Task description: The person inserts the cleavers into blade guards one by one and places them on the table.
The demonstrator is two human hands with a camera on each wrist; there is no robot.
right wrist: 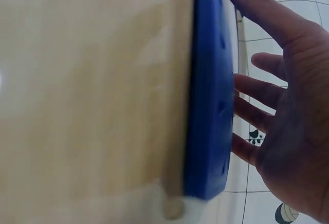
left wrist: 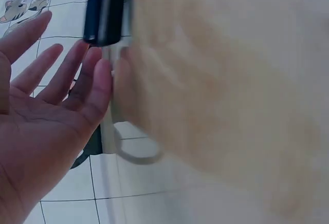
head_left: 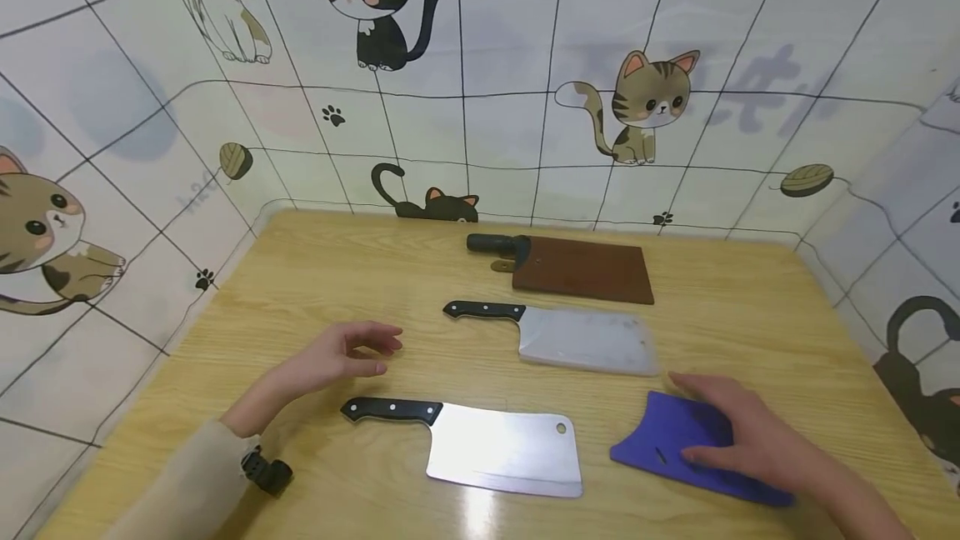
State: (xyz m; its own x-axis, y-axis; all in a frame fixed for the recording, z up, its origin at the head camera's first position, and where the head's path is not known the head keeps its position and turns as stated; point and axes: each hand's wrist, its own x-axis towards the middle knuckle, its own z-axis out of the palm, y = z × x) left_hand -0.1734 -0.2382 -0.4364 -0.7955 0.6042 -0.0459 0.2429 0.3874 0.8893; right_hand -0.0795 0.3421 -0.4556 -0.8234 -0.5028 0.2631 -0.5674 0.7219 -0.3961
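My left hand (head_left: 330, 361) is held over the table with fingers loosely bent and nothing in it, just above the black handle of a bare cleaver (head_left: 502, 444). That cleaver lies flat, its shiny blade pointing right. Over at the right, my right hand (head_left: 761, 436) overlaps a blue blade sheath (head_left: 656, 432), which lies on the table. In the right wrist view the fingers are spread close by the sheath's edge (right wrist: 209, 95), not curled round it. The left wrist view shows the left palm empty, with the black handle end (left wrist: 104, 16) near the fingertips.
Behind the bare cleaver lies a second cleaver (head_left: 585, 340) in a whitish translucent cover. Farther back is a third with a dark handle and a brown sheath (head_left: 585, 269). The wooden table (head_left: 337, 265) meets a cat-patterned cloth wall (head_left: 510, 132); a black device (head_left: 266, 471) sits at the left wrist.
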